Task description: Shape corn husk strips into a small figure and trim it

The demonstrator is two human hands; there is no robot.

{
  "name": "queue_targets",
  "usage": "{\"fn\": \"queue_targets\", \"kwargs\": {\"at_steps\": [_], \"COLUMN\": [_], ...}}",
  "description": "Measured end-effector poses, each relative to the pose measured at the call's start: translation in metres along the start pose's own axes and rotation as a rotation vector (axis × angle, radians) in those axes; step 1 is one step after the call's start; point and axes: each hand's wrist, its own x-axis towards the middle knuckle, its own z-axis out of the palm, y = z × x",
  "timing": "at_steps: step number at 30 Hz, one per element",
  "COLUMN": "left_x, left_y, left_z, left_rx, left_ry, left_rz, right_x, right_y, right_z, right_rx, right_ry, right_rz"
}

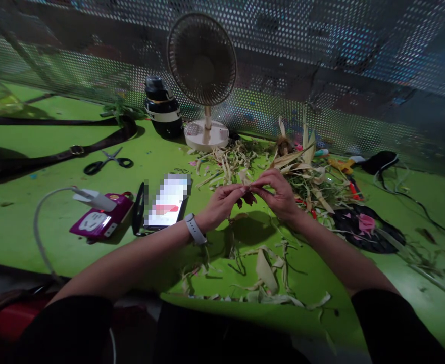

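2 black sleeves (pixel 392 323) | 2 hands (pixel 279 197) pinching 1 small pale piece (pixel 244 178) | 1 phone (pixel 168 202) | 1 fan (pixel 202 65)

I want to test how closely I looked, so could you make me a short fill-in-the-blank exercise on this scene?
1. The table is coloured ____.
2. The scissors lie with their blades ____, not closed.
3. Unlike the right hand, the ____ hand has a band at its wrist.
4. In the picture, the fan stands to the ____ of the bottle.

Missing words: green; open; left; right.
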Motion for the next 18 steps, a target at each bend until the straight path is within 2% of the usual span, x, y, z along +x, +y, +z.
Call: {"fn": "queue_targets", "kwargs": {"at_steps": [4,10,18], "left_x": [0.0,-0.001,-0.003], "left_y": [-0.001,0.007,0.006], "left_z": [0.003,0.006,0.005], "left_rx": [-0.169,-0.365,-0.316], "left_ry": [0.061,0.001,-0.059], "left_rz": [-0.051,-0.186,-0.142], "right_x": [0.0,0.003,0.004], "right_y": [-0.001,-0.003,0.0], "right_z": [-0.002,-0.01,-0.011], "right_rx": [-0.023,0.02,0.046], "right_ry": [0.016,-0.042,-0.044], "right_rz": [-0.032,-0.087,-0.062]}}
